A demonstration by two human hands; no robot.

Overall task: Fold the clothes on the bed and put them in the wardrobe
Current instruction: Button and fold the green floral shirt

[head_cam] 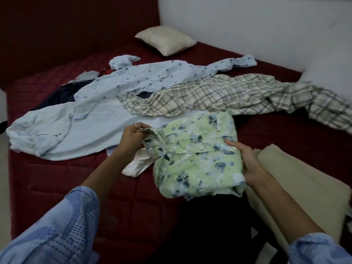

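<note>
On the bed (pixel 57 187), the left hand (pixel 131 138) pinches the collar of the folded green shirt (pixel 196 155); its fingertips are hidden in the cloth. The right hand (pixel 245 159) grips the shirt's right edge, thumb on top, fingers hidden beneath. A dark garment (pixel 209 225) below is hard to make out.

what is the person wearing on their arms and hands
Both arms wear loose, light blue sleeves pushed up toward the elbows, leaving the forearms bare. The left sleeve shows a woven pattern of short darker dashes and paler patches; the right sleeve has a gathered cuff. The left hand carries a thin ring on one finger. The right hand shows no ring or glove.
</note>
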